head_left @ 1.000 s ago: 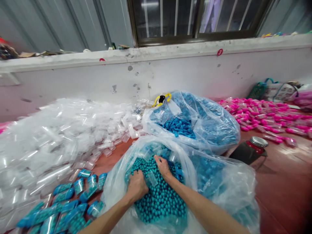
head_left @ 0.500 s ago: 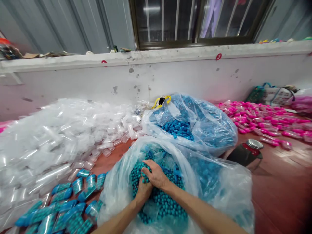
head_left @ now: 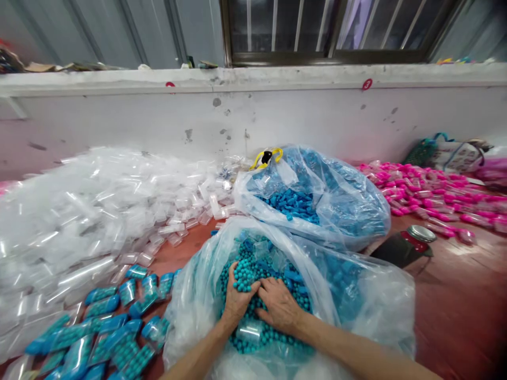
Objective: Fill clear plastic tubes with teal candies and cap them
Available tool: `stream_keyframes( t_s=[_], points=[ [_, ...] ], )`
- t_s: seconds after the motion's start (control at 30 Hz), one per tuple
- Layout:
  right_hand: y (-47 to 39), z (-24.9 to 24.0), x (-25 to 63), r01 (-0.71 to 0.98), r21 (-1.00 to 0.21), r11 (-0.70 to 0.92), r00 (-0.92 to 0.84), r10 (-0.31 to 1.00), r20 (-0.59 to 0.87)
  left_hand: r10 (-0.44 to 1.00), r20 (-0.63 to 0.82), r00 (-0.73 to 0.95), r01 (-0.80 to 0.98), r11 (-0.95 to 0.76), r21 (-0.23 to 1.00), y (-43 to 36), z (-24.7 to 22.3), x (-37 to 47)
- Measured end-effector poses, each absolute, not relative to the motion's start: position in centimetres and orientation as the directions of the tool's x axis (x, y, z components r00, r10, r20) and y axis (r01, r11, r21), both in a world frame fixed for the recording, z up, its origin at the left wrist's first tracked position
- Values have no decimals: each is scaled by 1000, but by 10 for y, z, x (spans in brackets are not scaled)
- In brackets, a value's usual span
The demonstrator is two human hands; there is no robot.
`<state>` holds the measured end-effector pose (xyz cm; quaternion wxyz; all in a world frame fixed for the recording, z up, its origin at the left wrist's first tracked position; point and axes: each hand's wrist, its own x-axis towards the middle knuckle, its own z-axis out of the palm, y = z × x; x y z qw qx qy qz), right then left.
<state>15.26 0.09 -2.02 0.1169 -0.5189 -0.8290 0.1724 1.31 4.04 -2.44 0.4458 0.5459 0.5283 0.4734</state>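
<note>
Both hands are inside an open clear plastic bag (head_left: 190, 285) full of small teal beads (head_left: 273, 338). My left hand (head_left: 236, 298) is curled round a heaped cluster of beads (head_left: 244, 274), which may sit in a clear container hidden under them. My right hand (head_left: 280, 306) rests on the beads just right of it, palm down with the fingers bent; its fingertips come close to my left thumb. A clear plastic piece (head_left: 249, 331) lies on the beads below the hands. More clear pieces and blue parts lie at the back of the bag.
Behind stands a bag of blue parts (head_left: 344, 211) with yellow-handled scissors (head_left: 266, 157). Clear containers (head_left: 99, 195) are heaped at left, bead-filled blue ones (head_left: 106, 322) at lower left. Pink-capped containers (head_left: 431, 192) and a metal-lidded jar (head_left: 420, 234) are at right.
My right hand has moved off the bead cluster to the right and down. My left hand has come up round the cluster. The clear piece below now shows more plainly. The view has shifted slightly.
</note>
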Motion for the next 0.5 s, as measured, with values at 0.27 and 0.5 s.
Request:
stream_keyframes(
  t_s=[0.27,0.5],
  points=[
    [65,-4,157,311,-915,-256,159,963,-216,981,69,180,236,-111,965,37,-28,9],
    [54,29,123,86,-996,-16,86,996,-9,950,127,284,299,-214,930,40,-43,7]
  ],
)
